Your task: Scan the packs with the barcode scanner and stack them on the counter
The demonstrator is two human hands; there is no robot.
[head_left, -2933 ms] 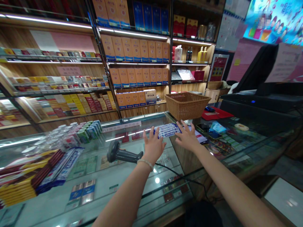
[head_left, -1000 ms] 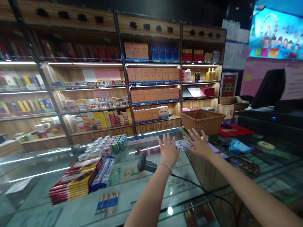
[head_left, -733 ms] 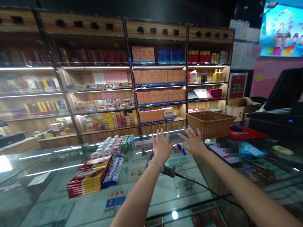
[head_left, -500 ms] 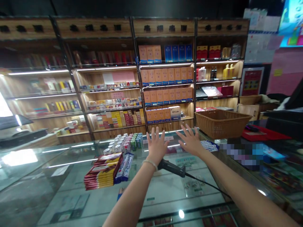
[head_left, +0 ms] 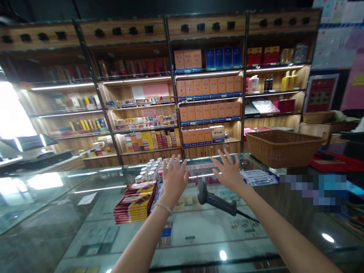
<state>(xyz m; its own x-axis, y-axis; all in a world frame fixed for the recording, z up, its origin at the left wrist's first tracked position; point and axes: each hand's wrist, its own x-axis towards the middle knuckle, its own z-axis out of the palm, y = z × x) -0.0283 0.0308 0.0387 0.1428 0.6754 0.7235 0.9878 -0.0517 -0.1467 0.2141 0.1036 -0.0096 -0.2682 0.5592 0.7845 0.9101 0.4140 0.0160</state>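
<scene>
My left hand and right hand spread, holding nothing, over the glass table.
I'd steer gently around the barcode scanner between my arms, minding its cable.

Left grip spread, right grip spread, both over glass counter, dark scanner between, shelves behind

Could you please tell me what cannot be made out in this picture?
In the head view:
Blue-white packets beside the red-yellow stack: partly hidden by the left hand.
Scanner cable: continuation hidden by the right forearm.
Red mat: cut off by the right edge.
Small shelf packs: printing too small to read.
</scene>
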